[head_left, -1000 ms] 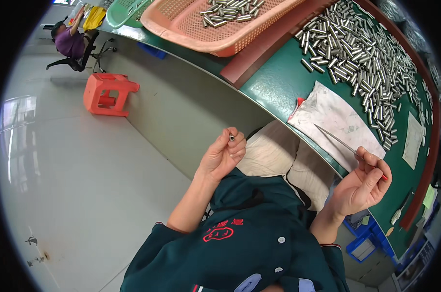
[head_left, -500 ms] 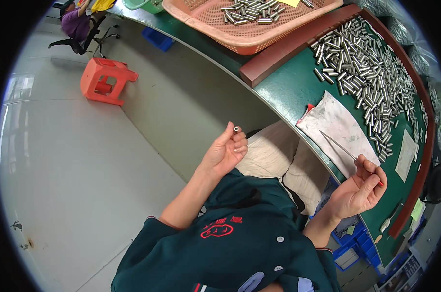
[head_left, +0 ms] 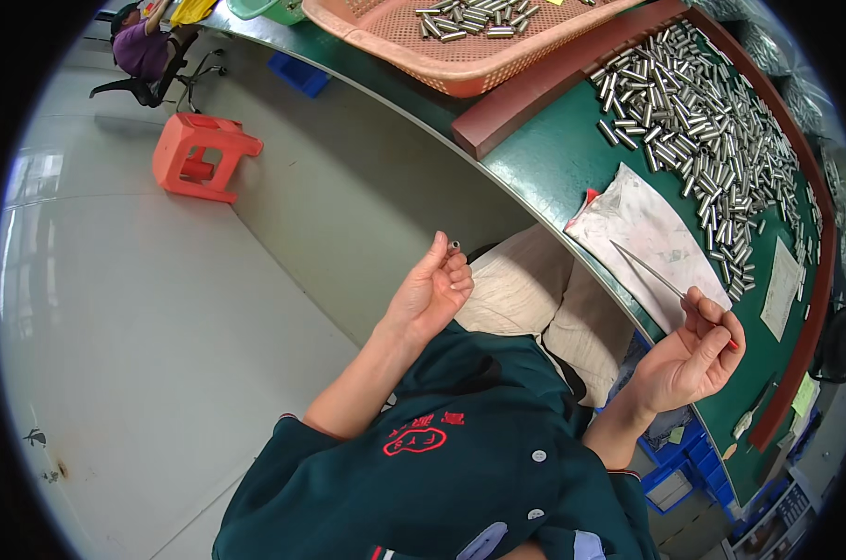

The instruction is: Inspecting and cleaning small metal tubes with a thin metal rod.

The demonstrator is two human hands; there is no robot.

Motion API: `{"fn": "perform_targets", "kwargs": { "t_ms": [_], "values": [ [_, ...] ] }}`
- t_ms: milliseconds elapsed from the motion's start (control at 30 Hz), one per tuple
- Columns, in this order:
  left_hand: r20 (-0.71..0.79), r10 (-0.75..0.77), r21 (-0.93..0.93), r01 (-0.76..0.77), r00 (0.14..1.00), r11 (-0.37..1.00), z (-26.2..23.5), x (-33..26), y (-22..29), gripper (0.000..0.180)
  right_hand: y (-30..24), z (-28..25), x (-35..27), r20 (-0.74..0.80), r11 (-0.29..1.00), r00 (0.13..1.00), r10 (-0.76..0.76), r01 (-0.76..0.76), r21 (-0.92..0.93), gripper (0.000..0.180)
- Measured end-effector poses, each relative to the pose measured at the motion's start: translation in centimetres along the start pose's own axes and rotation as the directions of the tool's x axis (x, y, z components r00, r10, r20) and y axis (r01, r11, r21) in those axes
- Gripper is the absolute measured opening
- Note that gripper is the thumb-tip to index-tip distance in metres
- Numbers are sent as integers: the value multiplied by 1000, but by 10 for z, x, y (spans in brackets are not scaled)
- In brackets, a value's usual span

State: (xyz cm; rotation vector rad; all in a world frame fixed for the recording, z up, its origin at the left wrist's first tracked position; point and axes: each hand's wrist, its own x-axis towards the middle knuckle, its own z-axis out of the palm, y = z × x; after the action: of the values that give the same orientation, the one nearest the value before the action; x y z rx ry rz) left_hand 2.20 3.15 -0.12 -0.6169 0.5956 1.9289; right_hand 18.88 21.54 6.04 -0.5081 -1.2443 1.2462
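Observation:
Pinched between the thumb and fingers of my left hand [head_left: 434, 291] is a small metal tube [head_left: 454, 245], its hollow end facing up. My right hand [head_left: 692, 359] grips a thin pointed metal tool [head_left: 649, 269] by its end, where a bit of red [head_left: 733, 344] shows; the rest of its handle is hidden by my fingers. The tool slants up and left over a stained white cloth [head_left: 642, 233] on the green table. Beyond the cloth lies a large heap of short metal tubes [head_left: 712, 140].
A pink plastic basket [head_left: 474, 73] with more tubes stands on the green table [head_left: 535, 173] beside a dark red wooden rail [head_left: 516, 117]. Paper [head_left: 781, 289] and a small tool [head_left: 751, 415] lie at right. A red stool [head_left: 199, 157] and a seated person [head_left: 143, 47] are far left.
The view has shifted slightly. Both hands keep their grips and stay nearly in place; the tube in my left hand looks a little more tilted.

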Motion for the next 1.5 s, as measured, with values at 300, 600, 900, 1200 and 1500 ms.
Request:
{"fn": "perform_targets", "kwargs": {
  "t_ms": [300, 600, 900, 1200, 1500],
  "values": [
    [-54, 89, 59, -86, 995, 995, 6, -4, -1, 24, 0, -1, -1, -3, 1000, 1000, 1, -1, -5, 18],
    [-46, 133, 134, -126, 990, 983, 6, -4, -2, 23, 0, -2, 0, 0, 1000, 1000, 8, -8, 8, 18],
    [-2, 134, 165, -132, 991, 977, 6, -3, 0, 22, 1, 1, 0, -13, 1000, 1000, 0, 0, 3, 17],
    [161, 428, 523, -444, 889, 727, 26, -9, -6, 18, -5, 0, -1, -73, 997, 997, 10, -5, 79, 16],
    [252, 554, 540, -590, 793, 600, 45, -7, -6, 17, -6, 1, 1, -97, 993, 994, 52, -41, 111, 15]
  ]
}}
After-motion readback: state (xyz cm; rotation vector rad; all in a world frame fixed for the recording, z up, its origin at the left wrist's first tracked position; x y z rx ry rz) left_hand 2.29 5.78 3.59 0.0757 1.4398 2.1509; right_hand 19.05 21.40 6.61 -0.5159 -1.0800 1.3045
